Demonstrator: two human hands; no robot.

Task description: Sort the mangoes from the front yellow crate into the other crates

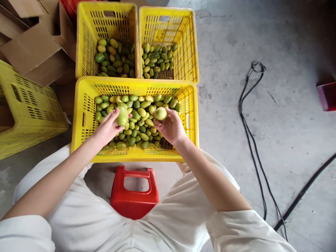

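Note:
Above the near yellow crate (78,140), my left hand (109,127) is closed around a pale green oval fruit (122,116). A rounder yellow-green fruit (160,113) is held in the fingers of my right hand (172,127), a little to the right. Beneath both hands lies a layer of loose oval fruits (144,136), dark green to yellowish, covering most of the crate's floor. The palms of my hands are partly hidden by the angle. I cannot tell the exact kind of fruit.
Two more yellow crates (195,45) with similar fruit (118,64) stand behind. At left are another yellow crate (31,105) and cardboard boxes (31,49). A red plastic stool (133,206) sits between my legs. Black cables (246,126) lie on the concrete floor (217,105).

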